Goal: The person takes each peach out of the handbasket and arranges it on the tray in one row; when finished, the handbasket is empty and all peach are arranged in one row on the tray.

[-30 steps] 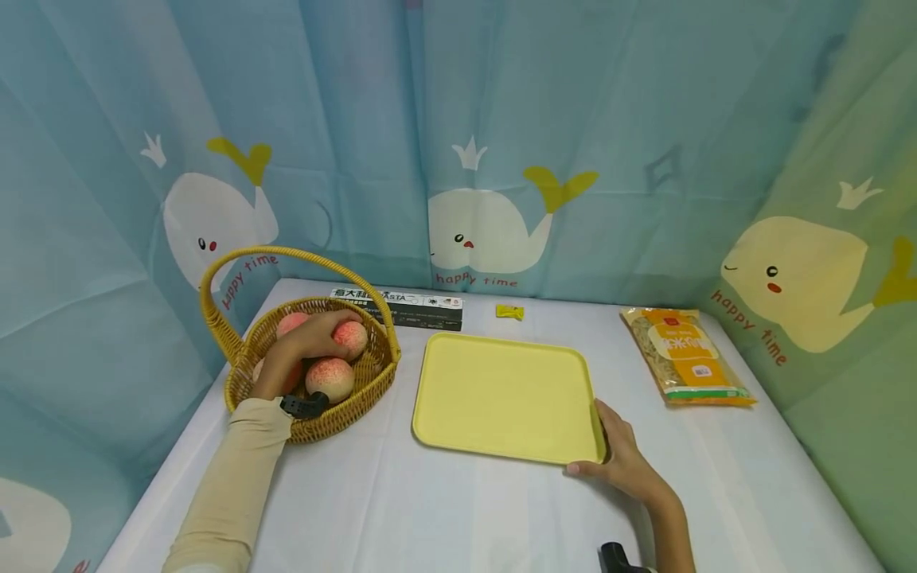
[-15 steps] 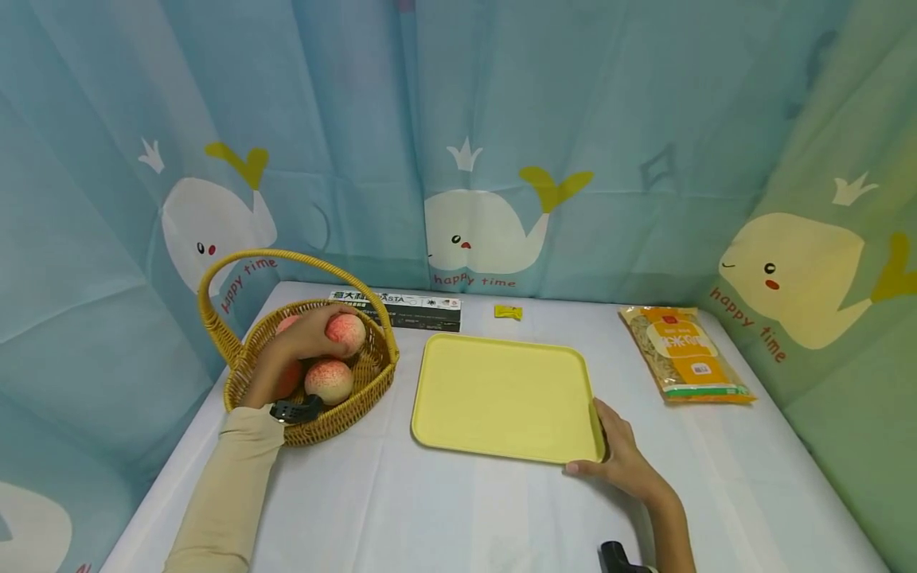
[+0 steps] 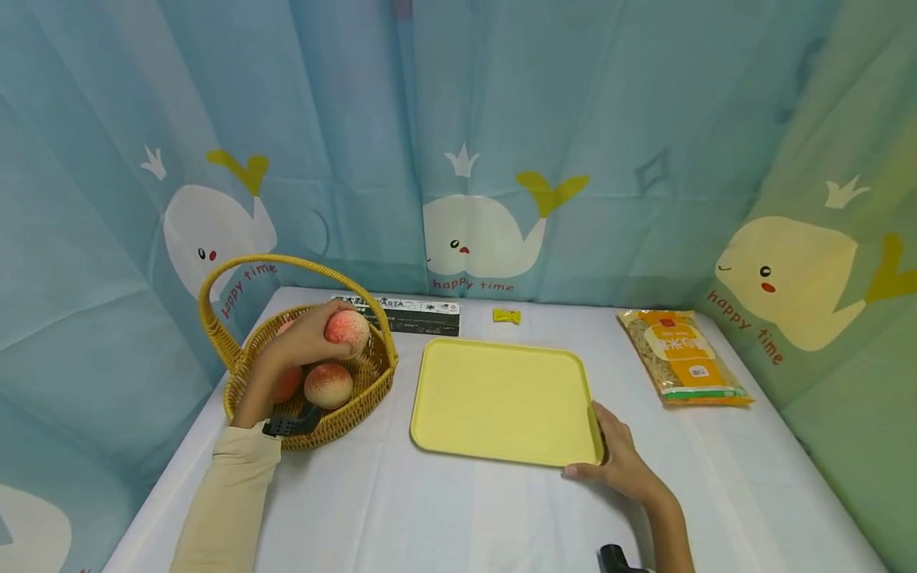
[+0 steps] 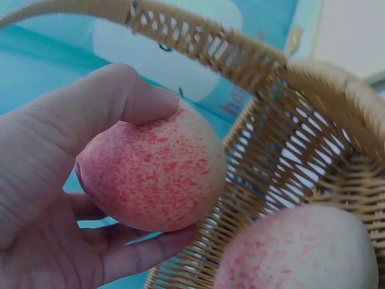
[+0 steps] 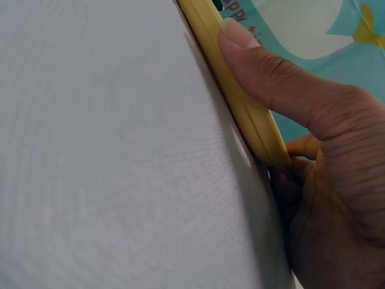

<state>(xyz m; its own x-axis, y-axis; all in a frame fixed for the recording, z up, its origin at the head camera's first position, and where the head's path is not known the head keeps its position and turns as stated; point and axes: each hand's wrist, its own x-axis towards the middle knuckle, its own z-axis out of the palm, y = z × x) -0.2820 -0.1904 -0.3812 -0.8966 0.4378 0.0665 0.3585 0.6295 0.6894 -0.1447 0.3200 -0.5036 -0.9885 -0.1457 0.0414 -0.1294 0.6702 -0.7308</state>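
My left hand grips a pink-speckled peach in the wicker basket's upper part, below the arched handle. In the left wrist view, the thumb lies across the top of this peach and fingers curl beneath it. Several other peaches lie lower in the basket; one peach shows plainly, the rest are partly hidden by the hand. My right hand holds the near right corner of a yellow tray, thumb on the near edge and fingers along the right side. In the right wrist view the thumb presses the tray's rim.
Behind the basket lies a dark pasta box, partly covered by the handle. A small yellow wrapped packet sits beyond the tray. At the back right is an orange-and-clear food bag. A whale-print curtain encloses the white table.
My left hand has lifted its peach slightly, away from the peach below it, which now shows more fully. The right hand and the tray stay in place.
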